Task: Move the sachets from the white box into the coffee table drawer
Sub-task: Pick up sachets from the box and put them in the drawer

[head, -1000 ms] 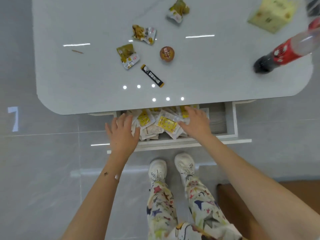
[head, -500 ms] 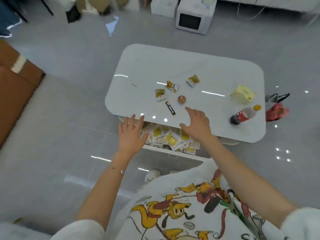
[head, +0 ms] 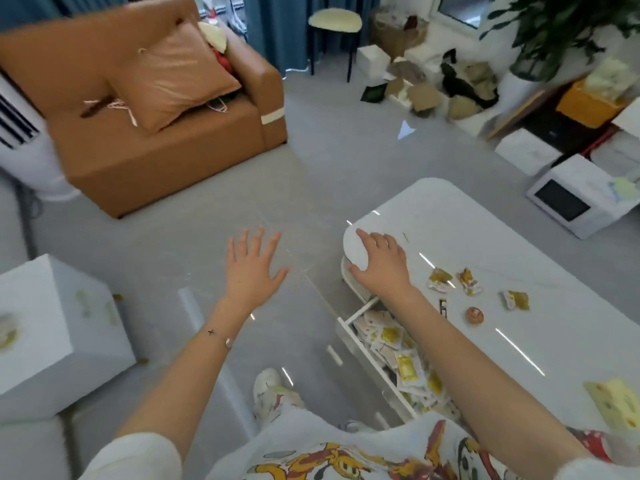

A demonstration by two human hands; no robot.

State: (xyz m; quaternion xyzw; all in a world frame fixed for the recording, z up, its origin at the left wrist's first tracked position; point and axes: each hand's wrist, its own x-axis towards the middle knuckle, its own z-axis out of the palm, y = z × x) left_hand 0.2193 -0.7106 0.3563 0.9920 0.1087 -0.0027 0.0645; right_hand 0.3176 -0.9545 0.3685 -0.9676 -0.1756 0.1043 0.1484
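The coffee table drawer stands pulled out under the white coffee table and holds several white and yellow sachets. My right hand rests on the table's near left corner, fingers laid over the top and thumb at the edge. Spread open, my left hand hovers over the grey floor to the left of the table and holds nothing. The white box stands on the floor at the far left; blurred greenish shapes show on it.
On the tabletop lie three snack packets, a round sweet, a black stick pack and a yellow box. A brown sofa stands behind, a white microwave and boxes at the right.
The view has swung left and up. Both hands have left the drawer: the right one now rests on the table corner, the left one hangs open over the floor.
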